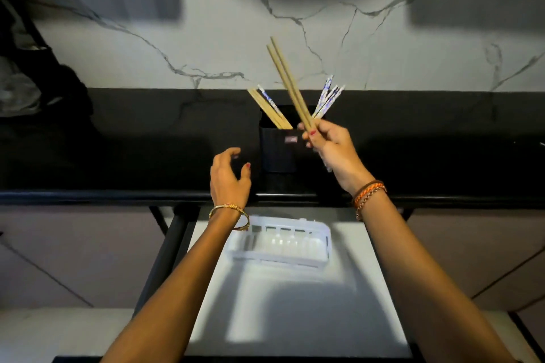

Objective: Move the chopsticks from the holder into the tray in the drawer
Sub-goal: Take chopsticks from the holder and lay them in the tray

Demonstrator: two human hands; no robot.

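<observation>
Near the front edge of a black counter [118, 156], against a white marble-veined wall [206, 38], stands a dark chopstick holder [277, 150]. Plain wooden chopsticks [269, 110] lean out of it to the left beside a blue-patterned one, and more blue-and-white patterned chopsticks [327, 99] fan out to the right. Just right of the holder, the right hand [333, 147] pinches a pair of wooden chopsticks [289, 82] near their lower end between thumb and curled fingers; the pair tilts up and to the left, clear of the holder. The left hand [230, 177] hovers just left of the holder with fingers loosely curved, holding nothing. Below the counter's front edge, an open drawer [295, 303] with a pale floor holds a white plastic tray [280, 242] at its back. No chopsticks show in the tray. Bangles circle both wrists.
</observation>
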